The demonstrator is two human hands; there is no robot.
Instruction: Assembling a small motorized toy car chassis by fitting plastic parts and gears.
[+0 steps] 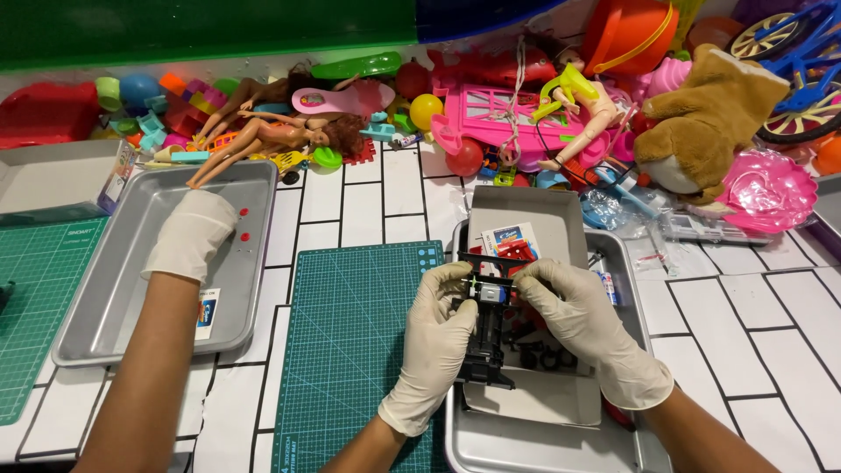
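A black plastic toy frame (484, 337) is held upright between the two gloved hands, just above a metal tray (534, 442) at the lower right of the tabletop (745, 350). A small blue and white piece (491, 293) sits near the top of the frame, right between the thumbs. The left hand (438, 337) wraps the frame's left side, its fingers (451, 285) curled shut around the black plastic. The right hand (574, 315) closes on the upper right of the frame, its fingers (534, 278) pinched on the top bar beside the blue piece. Under the frame, inside the tray, lie an open grey cardboard box (526, 215), a red and white toy package (511, 241) and some loose black parts (543, 357).

Just left of the tray lies a green cutting mat (350, 350). Further left is a second metal tray (131, 289), where another person's gloved hand (188, 235) rests palm down, with two small red pieces (243, 224) just beside it and a small card (207, 311) lower down. A second green mat (35, 307) lies at the far left edge.

Along the back of the tabletop is a heap of toys: two dolls (272, 131), a pink toy carriage (491, 118), a yellow ball (426, 109), a brown stuffed animal (714, 109), a pink shell-shaped toy (771, 188) and a blue toy bicycle (802, 61).
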